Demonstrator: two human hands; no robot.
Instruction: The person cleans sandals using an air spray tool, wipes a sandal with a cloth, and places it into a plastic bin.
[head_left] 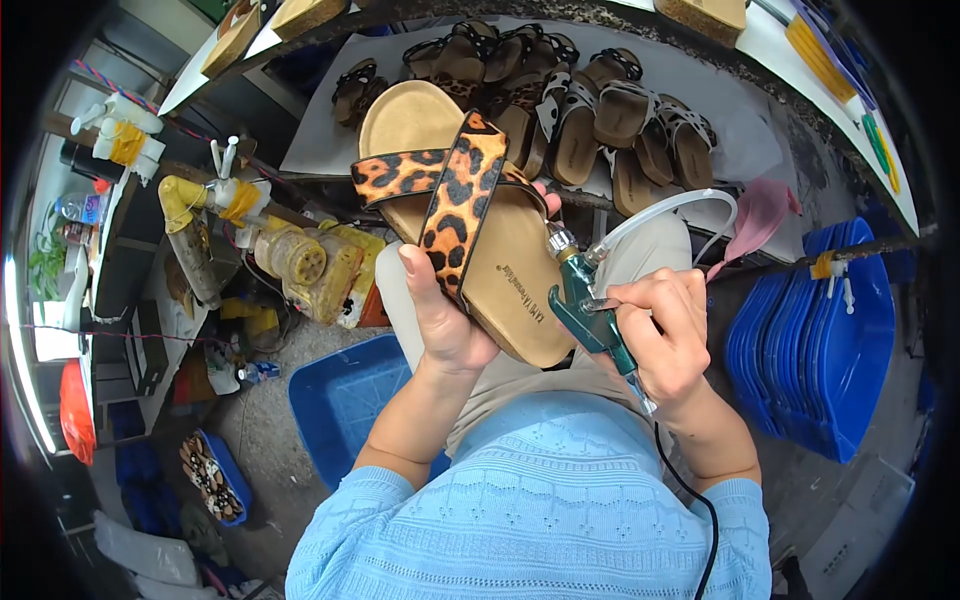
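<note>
A leopard-print sandal (462, 215) with crossed straps and a tan footbed lies across my left hand (447, 320). My left thumb rests along the near side while the other fingers go behind it, and a fingertip shows at the far edge. A green spray gun (580, 300) with a metal nozzle sits in my right hand (662, 335), fingers wrapped round its body. Its nozzle is close to the sandal's right edge; whether they touch I cannot tell. A clear tube (680, 200) loops from the gun's top, and a black hose (690, 490) hangs below it.
Several finished sandals (575, 130) stand on a paper-covered shelf ahead. Stacked blue trays (810, 340) are at right, with a pink cloth (758, 225) nearby. A blue bin (345, 390) sits on the floor at left, below yellow-stained pipes and a machine (305, 260).
</note>
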